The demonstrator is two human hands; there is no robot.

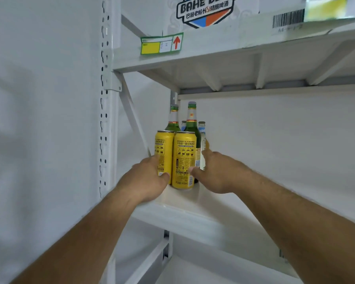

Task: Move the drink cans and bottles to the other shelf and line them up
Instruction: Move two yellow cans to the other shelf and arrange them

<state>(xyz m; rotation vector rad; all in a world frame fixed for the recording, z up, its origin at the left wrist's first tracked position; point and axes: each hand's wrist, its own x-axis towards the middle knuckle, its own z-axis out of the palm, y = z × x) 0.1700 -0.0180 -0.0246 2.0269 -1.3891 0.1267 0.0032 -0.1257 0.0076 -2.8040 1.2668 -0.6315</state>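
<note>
Two yellow cans stand side by side at the left end of the white shelf (193,203). My left hand (148,179) wraps around the left yellow can (162,144). The thumb of my right hand (215,173) touches the right yellow can (184,158), while its fingers reach past that can toward a white bottle (203,144). Behind the cans stand two green glass bottles (192,121) and small bottles with blue labels (201,125), partly hidden.
A white upright post (107,119) with slots and a diagonal brace stand just left of the cans. Above, an upper shelf (213,50) carries a printed beer carton (205,11) and a green-yellow price tag (161,43). A lower shelf (223,269) shows beneath my arms.
</note>
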